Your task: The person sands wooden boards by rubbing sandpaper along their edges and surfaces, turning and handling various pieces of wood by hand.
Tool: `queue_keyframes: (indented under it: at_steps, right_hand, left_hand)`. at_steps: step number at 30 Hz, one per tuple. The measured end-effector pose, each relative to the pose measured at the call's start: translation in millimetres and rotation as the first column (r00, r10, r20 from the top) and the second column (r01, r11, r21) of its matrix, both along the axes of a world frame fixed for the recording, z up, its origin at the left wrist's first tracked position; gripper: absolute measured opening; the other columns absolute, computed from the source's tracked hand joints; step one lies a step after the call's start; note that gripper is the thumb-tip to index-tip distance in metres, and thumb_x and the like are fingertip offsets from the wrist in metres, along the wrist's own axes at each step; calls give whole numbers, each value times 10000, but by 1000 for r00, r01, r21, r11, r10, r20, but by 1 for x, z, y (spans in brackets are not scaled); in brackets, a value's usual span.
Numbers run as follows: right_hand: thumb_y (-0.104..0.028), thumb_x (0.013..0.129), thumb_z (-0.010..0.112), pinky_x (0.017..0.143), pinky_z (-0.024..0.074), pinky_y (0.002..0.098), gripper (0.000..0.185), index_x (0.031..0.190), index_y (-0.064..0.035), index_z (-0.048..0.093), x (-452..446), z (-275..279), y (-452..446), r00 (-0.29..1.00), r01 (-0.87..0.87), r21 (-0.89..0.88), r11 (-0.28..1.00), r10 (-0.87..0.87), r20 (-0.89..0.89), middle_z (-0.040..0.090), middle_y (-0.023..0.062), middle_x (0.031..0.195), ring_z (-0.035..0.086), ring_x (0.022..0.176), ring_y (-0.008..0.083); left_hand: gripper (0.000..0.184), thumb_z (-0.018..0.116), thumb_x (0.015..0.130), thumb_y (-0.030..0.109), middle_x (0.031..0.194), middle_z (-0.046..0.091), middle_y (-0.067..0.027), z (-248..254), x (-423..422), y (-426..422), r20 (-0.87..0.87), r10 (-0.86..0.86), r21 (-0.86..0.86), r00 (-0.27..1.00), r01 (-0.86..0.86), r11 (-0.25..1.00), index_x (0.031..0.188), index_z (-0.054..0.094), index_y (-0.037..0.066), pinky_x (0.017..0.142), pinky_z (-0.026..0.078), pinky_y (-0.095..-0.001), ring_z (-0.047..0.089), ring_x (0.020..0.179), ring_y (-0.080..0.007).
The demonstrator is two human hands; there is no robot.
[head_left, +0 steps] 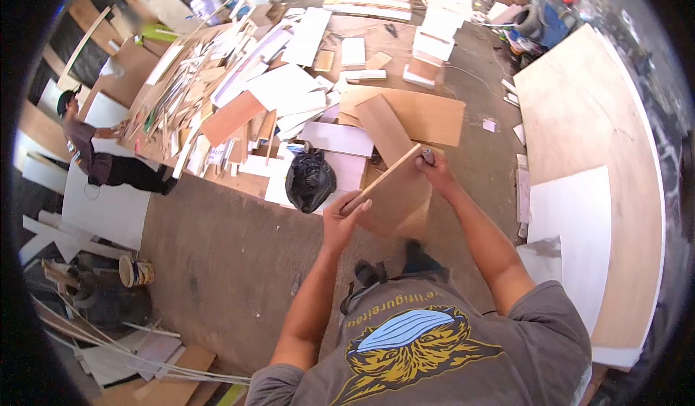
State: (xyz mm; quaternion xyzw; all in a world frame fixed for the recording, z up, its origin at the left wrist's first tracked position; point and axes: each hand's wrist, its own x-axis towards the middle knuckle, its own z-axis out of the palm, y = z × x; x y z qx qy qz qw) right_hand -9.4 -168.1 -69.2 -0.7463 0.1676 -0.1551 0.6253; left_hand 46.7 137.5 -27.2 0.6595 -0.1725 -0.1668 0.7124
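Note:
A brown wooden board is held tilted in front of me, its pale long edge facing up. My left hand is closed around the near left end of this board. At the far right end, my right hand is closed on a small dark object against the board's edge. What kind of object it is I cannot make out. Just beyond the board lie a narrow brown panel and a wider tan panel. A black plastic bag, its mouth gaping, sits left of the board.
A low worktable carries many wood strips and white panels. At the left, another person stands reaching over it. Large sheets lean along the right. A paint bucket and offcuts occupy the lower left floor.

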Motion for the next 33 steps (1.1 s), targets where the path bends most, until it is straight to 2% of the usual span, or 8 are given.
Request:
queue_keyframes:
  at_steps: [3,6,9,18,21,23,30,33]
  right_hand:
    - [-301,981,705,799,486,325,314,1059,2,677,-1,-32,-19,995,72,44,996,-74,61,646,-7,909,580,856,116]
    - [-315,990,683,847,501,367,348,1098,15,660,-15,11,-14,977,213,-318,924,-212,39,698,76,936,643,907,204]
    - [-324,1011,640,901,508,410,372,1186,5,649,-22,14,-15,880,455,-152,878,-416,230,716,171,1006,691,977,308]
    - [-211,1064,508,881,562,456,395,1444,-119,559,-38,69,3,973,156,-478,865,-52,224,685,185,1281,697,1098,381]
    - [-93,1018,583,827,563,424,360,1373,-54,622,-27,62,4,959,217,-392,894,-120,257,705,244,1152,713,1003,392]
    - [-89,1011,586,797,561,436,362,1369,-59,631,-29,48,3,951,231,-533,814,-73,301,713,231,1107,711,964,392]
    - [-4,921,615,719,545,455,473,1389,-75,632,-57,56,21,937,39,-679,733,210,280,695,190,929,683,809,391]
    - [5,891,618,693,538,462,520,1402,-94,632,-42,50,-1,952,125,-607,785,76,295,677,190,892,672,773,397]
  left_hand:
    - [328,779,937,201,892,753,-79,11,3,-22,113,-94,157,989,76,985,1166,736,-31,718,538,-290,664,815,-95]
    - [299,763,940,171,828,743,-105,22,-2,-40,234,-145,352,961,56,934,1174,741,-13,700,532,-296,641,775,-74]
    - [277,746,947,156,790,727,-102,24,-17,-55,260,-82,373,962,-22,928,1175,742,-2,686,523,-296,615,748,-61]
    - [259,722,958,136,734,643,-63,20,-48,-56,257,4,404,966,-111,908,1194,744,30,642,487,-271,523,717,-40]
    - [271,725,940,118,727,636,-94,32,-61,-61,290,1,466,957,-142,873,1196,740,32,642,488,-279,530,705,-49]
    - [294,732,915,106,744,656,-134,32,-65,-59,315,-11,487,949,-152,860,1199,735,31,656,505,-299,578,689,-74]
    - [385,690,843,49,946,701,-278,56,-69,-60,201,-111,584,973,-28,811,1226,719,36,793,553,-385,738,843,-324]
    - [464,654,825,21,977,703,-284,63,-74,-58,207,-154,612,966,-5,791,1286,691,52,806,554,-394,746,883,-333]
